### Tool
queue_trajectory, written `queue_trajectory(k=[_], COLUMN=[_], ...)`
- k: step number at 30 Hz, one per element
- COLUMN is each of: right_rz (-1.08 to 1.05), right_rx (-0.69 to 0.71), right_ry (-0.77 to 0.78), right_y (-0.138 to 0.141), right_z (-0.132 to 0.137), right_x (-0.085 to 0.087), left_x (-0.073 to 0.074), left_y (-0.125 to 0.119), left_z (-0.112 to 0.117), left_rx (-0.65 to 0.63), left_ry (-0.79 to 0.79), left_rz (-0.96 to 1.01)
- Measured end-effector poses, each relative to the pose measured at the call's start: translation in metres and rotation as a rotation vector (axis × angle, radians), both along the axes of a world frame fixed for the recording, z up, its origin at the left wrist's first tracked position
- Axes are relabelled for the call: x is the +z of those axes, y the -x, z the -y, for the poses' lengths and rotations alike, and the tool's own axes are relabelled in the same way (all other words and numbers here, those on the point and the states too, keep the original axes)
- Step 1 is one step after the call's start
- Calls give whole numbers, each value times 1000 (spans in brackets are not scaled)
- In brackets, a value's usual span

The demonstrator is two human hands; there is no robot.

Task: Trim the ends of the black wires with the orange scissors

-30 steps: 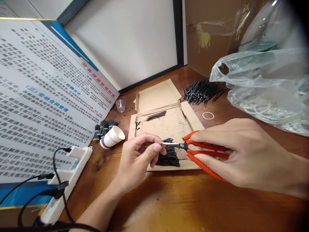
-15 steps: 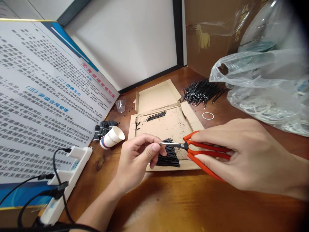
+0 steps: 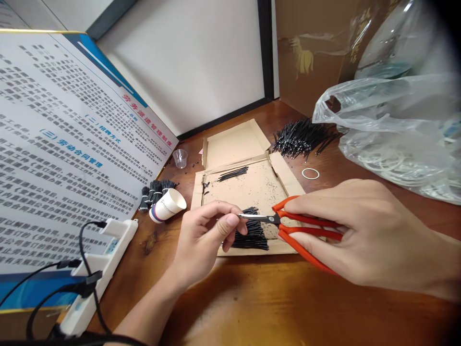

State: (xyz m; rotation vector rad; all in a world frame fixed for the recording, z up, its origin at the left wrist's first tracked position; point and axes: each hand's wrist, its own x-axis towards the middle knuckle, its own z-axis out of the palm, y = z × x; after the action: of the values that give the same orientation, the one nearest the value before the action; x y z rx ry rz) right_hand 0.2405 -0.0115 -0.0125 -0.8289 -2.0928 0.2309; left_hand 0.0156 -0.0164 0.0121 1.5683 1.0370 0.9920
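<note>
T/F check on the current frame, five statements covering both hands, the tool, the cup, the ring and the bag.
1. The right hand grips a red-handled tool. True.
2. The left hand lies flat on the table. False: it is raised, with thumb and forefinger pinched together at the tool's metal tip.
3. The paper cup stands upright. False: it lies on its side.
4. A white ring lies on the table to the right of the cardboard. True.
5. The plastic bag sits to the left of the cardboard. False: it is at the right, beyond the ring.
</note>
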Motion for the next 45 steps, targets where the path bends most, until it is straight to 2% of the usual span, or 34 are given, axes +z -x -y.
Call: queue_trajectory(k=[6, 19, 28, 34, 45], right_rz=[14, 83, -7, 11, 98], right_rx=[8, 26, 9, 21, 48], right_ry=[-45, -106, -59, -43, -83], right_y=[-1, -6, -4, -4, -5], right_z=[-2, -3, -2, -1, -4], right_x=[-4, -1, -3, -6, 2], left_x=[0, -3, -1, 0, 0], left_y=[0, 4, 4, 2, 6], left_z=[0, 0, 1, 0, 0], left_rx=[-10, -65, -66, -85, -126], left_ry=[10, 0, -8, -19, -73], left_rz=[21, -26, -38, -70, -104])
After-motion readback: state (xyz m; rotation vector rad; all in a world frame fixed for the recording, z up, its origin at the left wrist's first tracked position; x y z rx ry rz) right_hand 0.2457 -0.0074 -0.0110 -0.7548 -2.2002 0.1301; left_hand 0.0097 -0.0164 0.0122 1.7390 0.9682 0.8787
